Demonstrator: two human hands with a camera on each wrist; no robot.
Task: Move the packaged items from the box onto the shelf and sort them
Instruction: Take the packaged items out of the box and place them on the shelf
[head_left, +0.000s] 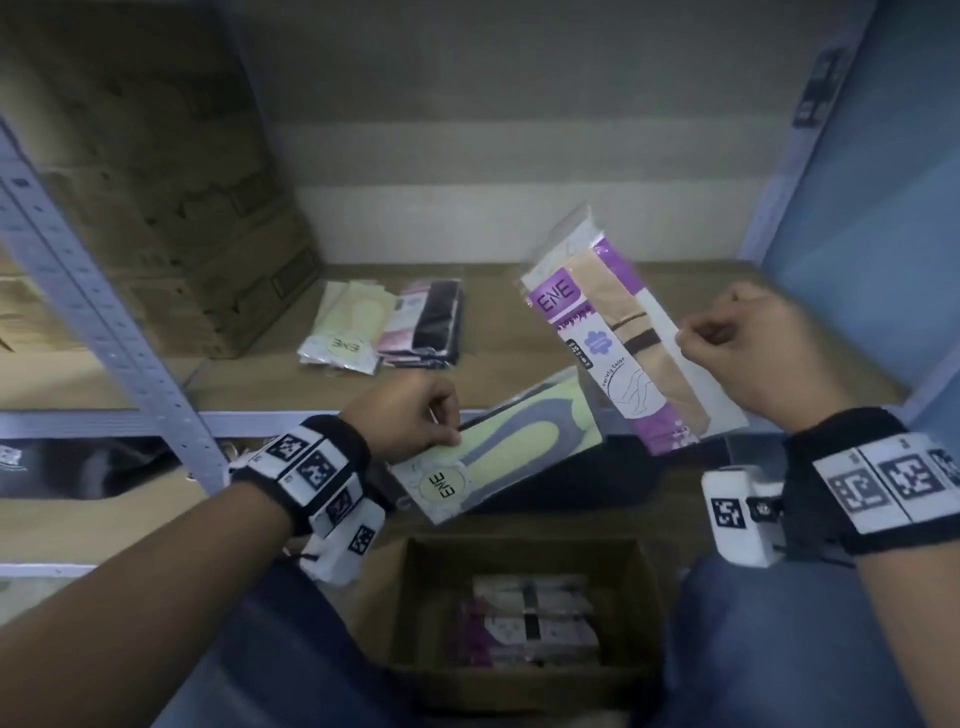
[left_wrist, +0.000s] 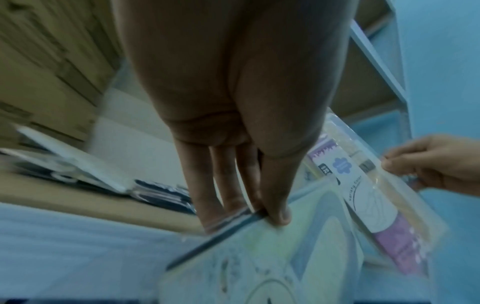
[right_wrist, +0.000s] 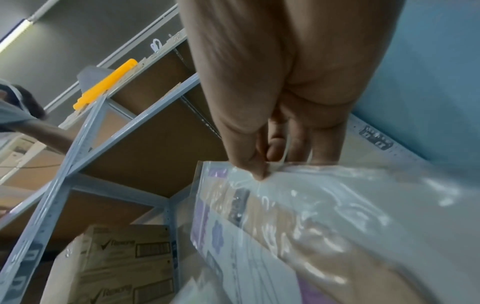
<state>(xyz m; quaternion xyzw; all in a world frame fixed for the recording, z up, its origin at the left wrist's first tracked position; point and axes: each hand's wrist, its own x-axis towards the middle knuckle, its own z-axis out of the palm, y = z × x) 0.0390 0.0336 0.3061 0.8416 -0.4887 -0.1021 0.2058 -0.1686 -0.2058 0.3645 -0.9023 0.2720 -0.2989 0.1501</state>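
Head view: my left hand (head_left: 410, 418) pinches a yellow-green clear-plastic sock packet (head_left: 498, 447); my right hand (head_left: 748, 353) pinches a purple-and-beige packet (head_left: 613, 332), both above the open cardboard box (head_left: 524, 551). Left wrist: thumb (left_wrist: 278, 214) clamps the packet edge. Right wrist: same pinch. Step: sorting; next, place each beside its match on the wooden shelf (head_left: 519, 374).

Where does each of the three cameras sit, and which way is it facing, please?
Head: worn on the head, facing down at the shelf and box; both forearms show.
Left wrist: looks along the left hand, which pinches the green packet.
Right wrist: looks up along the right hand, which pinches the purple packet, toward upper shelving.
Shared: head and left wrist views both show the purple packet.
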